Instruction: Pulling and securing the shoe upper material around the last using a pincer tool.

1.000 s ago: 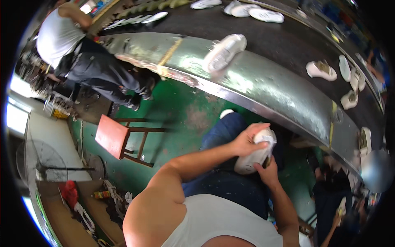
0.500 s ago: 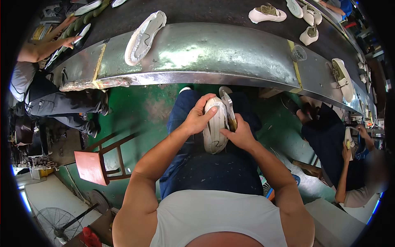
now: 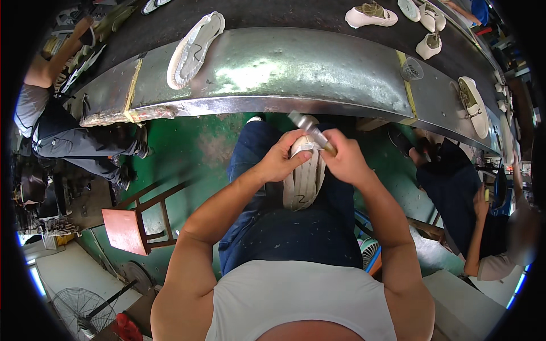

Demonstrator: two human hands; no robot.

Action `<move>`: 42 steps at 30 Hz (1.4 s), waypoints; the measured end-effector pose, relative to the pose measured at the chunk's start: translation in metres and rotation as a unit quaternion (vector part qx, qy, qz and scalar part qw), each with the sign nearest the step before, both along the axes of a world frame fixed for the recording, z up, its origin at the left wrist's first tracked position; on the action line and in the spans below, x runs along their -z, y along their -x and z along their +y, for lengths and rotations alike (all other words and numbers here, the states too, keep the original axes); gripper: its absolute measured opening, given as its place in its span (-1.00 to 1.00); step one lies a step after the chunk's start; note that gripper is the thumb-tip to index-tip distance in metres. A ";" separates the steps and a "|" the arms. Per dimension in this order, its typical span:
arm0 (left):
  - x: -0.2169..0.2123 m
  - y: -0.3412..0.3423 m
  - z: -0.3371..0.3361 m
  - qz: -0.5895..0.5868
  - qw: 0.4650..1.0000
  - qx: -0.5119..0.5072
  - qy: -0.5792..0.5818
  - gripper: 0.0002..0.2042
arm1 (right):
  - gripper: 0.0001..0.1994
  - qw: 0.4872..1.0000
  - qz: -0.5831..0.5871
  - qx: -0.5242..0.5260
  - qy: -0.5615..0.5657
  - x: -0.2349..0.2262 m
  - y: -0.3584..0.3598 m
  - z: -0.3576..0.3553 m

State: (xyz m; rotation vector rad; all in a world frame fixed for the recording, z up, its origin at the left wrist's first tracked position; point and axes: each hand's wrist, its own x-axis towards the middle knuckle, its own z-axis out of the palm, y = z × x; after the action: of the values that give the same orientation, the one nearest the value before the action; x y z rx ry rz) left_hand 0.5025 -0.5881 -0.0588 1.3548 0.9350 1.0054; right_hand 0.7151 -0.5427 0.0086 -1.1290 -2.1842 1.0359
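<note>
Both of your hands meet over your lap, at the centre of the view. Your left hand (image 3: 280, 162) curls around the toe end of a cream, sole-up shoe with a ribbed rubber bottom (image 3: 304, 181), pinning it against your dark blue trousers (image 3: 296, 233), probably so it cannot slide. Your right hand (image 3: 346, 160) is closed around the wooden handle of a small steel-headed hammer (image 3: 309, 129), its head lying just above the shoe's toe at twelve o'clock.

At eight o'clock a reddish wooden stool (image 3: 132, 227) stands on the green painted floor (image 3: 193, 148). At three o'clock a seated co-worker (image 3: 472, 210) leans in.

Farther out, at twelve, runs a curved, dented sheet-metal bench edge (image 3: 296, 71); a pale loose sole (image 3: 193, 51) rests across it at eleven, and a finished cream shoe (image 3: 371, 15) lies at one o'clock.
</note>
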 end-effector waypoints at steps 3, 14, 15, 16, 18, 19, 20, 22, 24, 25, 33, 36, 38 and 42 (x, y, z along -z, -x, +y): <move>-0.003 0.001 -0.001 -0.060 0.997 0.009 0.038 -0.51 | -0.74 0.982 0.117 0.020 0.148 0.015 -0.008 0.007; 0.005 0.009 -0.001 -0.095 0.984 -0.062 0.140 -0.58 | -0.68 0.882 0.080 -0.014 0.465 0.011 -0.036 -0.070; 0.005 0.007 -0.001 -0.095 0.984 -0.058 0.141 -0.58 | -0.68 0.877 0.098 -0.026 0.469 0.015 -0.033 -0.070; 0.006 0.005 -0.001 -0.084 0.985 -0.062 0.137 -0.58 | -0.69 0.873 0.109 -0.020 0.475 0.017 -0.032 -0.068; 0.006 0.004 0.002 -0.073 0.986 -0.068 0.131 -0.57 | -0.70 0.865 0.127 -0.004 0.486 0.012 -0.028 -0.063; 0.007 0.004 0.003 -0.060 0.987 -0.066 0.133 -0.56 | -0.71 0.856 0.145 0.011 0.496 0.009 -0.025 -0.061; 0.009 0.004 0.003 -0.047 0.988 -0.064 0.136 -0.56 | -0.71 0.856 0.144 0.011 0.496 0.008 -0.022 -0.060; 0.013 0.005 0.005 -0.029 0.988 -0.064 0.140 -0.55 | -0.72 0.820 0.180 0.069 0.539 0.005 -0.018 -0.058; 0.011 0.005 0.007 -0.011 0.987 -0.066 0.143 -0.54 | -0.72 0.858 0.108 0.018 0.502 0.015 -0.027 -0.053; 0.010 0.005 0.008 -0.003 0.987 -0.057 0.152 -0.55 | -0.71 0.887 0.035 -0.032 0.459 0.018 -0.031 -0.050; 0.013 0.002 0.014 0.065 0.984 -0.034 0.159 -0.54 | -0.76 0.733 0.184 0.070 0.651 -0.009 -0.021 -0.030; 0.029 0.003 0.015 0.041 0.991 -0.032 0.121 -0.56 | -0.77 0.897 -0.051 0.023 0.438 0.016 -0.024 -0.029; 0.042 0.002 0.018 -0.079 0.983 -0.078 0.149 -0.62 | -0.77 0.961 -0.085 0.013 0.264 0.040 -0.020 -0.034; 0.047 0.010 0.025 -0.147 0.960 -0.129 0.201 -0.70 | -0.78 0.996 -0.070 0.056 -0.008 0.078 -0.001 -0.032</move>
State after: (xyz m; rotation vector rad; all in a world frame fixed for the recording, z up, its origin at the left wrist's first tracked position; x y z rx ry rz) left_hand 0.4921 -0.5632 -0.1059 0.7329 1.0365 1.1050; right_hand 0.7166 -0.5743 -0.0696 -1.3361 -2.2035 0.9135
